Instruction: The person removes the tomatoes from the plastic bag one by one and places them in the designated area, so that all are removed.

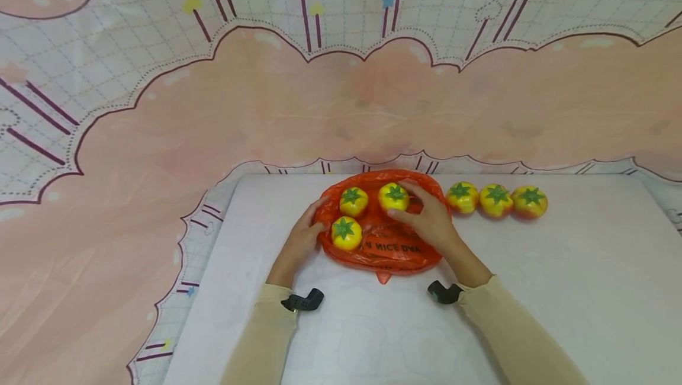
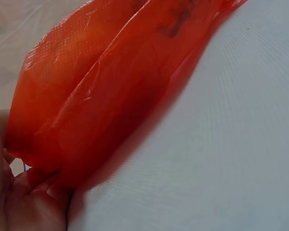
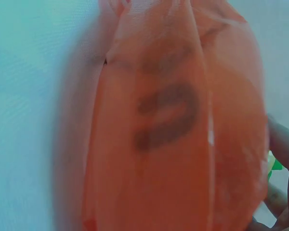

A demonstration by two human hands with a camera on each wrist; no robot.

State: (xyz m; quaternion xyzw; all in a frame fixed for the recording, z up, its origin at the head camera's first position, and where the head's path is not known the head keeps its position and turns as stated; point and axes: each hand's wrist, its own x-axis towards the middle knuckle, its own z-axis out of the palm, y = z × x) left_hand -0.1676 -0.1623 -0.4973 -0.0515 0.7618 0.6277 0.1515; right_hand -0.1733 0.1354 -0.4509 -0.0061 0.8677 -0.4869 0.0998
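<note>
A red plastic bag [image 1: 389, 260] with black lettering lies spread open on the white table. Inside it are three yellow tomatoes with green star-shaped tops: one at the back left [image 1: 353, 202], one at the front left [image 1: 346, 233] and one farther right [image 1: 393, 198]. My left hand [image 1: 305, 241] pinches the bag's left rim; the left wrist view shows the red film [image 2: 101, 96] running into the fingers. Reaching over the bag's right side, my right hand [image 1: 433, 220] has thumb and fingers around the right-hand tomato. In the right wrist view the bag's side [image 3: 173, 168] hides most of that tomato.
Right of the bag, three more yellow-red tomatoes [image 1: 496, 201] stand in a row near the table's back edge. The white table [image 1: 586, 290] reaches back to a patterned pink-and-white cloth [image 1: 373, 112]. Each wrist wears a black camera band [image 1: 303, 300].
</note>
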